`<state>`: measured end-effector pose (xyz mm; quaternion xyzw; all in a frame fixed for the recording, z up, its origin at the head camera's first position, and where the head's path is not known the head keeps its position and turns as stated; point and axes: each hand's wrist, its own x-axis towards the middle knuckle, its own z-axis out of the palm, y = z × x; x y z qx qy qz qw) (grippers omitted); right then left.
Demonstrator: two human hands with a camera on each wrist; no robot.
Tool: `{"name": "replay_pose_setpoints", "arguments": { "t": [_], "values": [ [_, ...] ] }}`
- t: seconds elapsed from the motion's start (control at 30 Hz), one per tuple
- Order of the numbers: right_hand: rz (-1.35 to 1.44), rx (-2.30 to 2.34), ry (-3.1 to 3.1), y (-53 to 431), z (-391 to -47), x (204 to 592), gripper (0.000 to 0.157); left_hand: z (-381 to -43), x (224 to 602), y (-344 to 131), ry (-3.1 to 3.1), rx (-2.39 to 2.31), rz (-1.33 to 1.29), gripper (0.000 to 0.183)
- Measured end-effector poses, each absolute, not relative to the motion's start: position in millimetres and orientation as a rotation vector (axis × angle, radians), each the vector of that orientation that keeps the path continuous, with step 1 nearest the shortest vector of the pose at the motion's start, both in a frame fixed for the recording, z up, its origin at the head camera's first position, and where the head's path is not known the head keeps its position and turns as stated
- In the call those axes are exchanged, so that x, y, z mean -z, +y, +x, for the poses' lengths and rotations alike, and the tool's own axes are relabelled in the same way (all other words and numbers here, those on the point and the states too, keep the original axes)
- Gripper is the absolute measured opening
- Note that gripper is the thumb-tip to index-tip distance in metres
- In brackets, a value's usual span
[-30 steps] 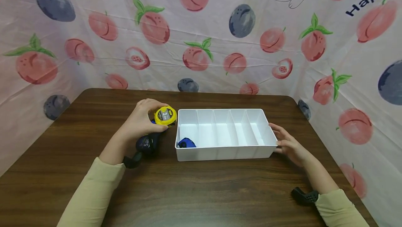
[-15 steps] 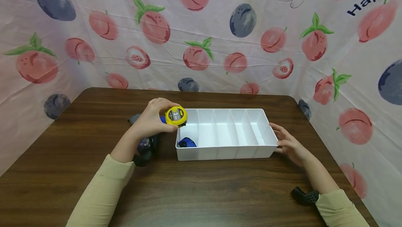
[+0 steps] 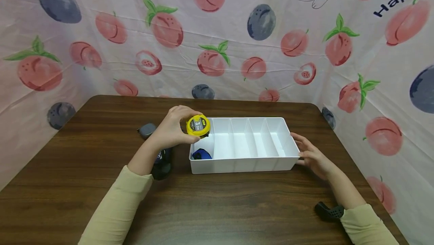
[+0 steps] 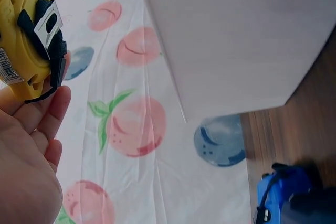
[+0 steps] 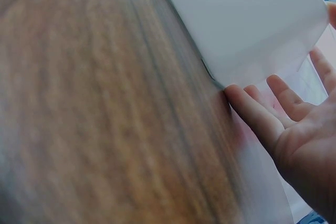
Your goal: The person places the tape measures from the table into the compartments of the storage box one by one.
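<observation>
My left hand [image 3: 176, 126] pinches a round yellow tape measure [image 3: 198, 126] between thumb and fingers, above the left end of a white divided box [image 3: 240, 165]. The left wrist view shows the back of the yellow tape measure [image 4: 23, 35], with its black strap and metal clip. Inside the box's leftmost compartment lies a blue and black tape measure [image 3: 201, 154]. My right hand [image 3: 312, 156] is at the box's right end, its fingers extended. In the right wrist view, one fingertip meets the lower edge of the white box [image 5: 252, 19].
Left of the box, partly hidden behind my left forearm, are a dark tape measure [image 3: 162, 164] and a grey one [image 3: 147, 130]. A blue tape measure [image 4: 283, 195] shows beside the box in the left wrist view. A fruit-print cloth [image 3: 230, 22] hangs behind the wooden table [image 3: 237, 207].
My left hand has carried the yellow tape measure rightward, from beside the box to over its left compartment. The grey tape measure has come into sight behind the forearm. My right hand stays put.
</observation>
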<state>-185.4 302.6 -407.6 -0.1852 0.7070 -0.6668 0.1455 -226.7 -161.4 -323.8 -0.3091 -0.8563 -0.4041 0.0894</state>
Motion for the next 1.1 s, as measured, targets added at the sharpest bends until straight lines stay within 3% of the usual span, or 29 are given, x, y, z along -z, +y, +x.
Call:
{"name": "replay_pose_setpoints", "arguments": {
  "t": [1.1],
  "values": [
    [-0.543,1.932,2.017,303,-185,407,0.060,-221,337,-129,-2.591,1.239,-0.966,0.065]
  ]
}}
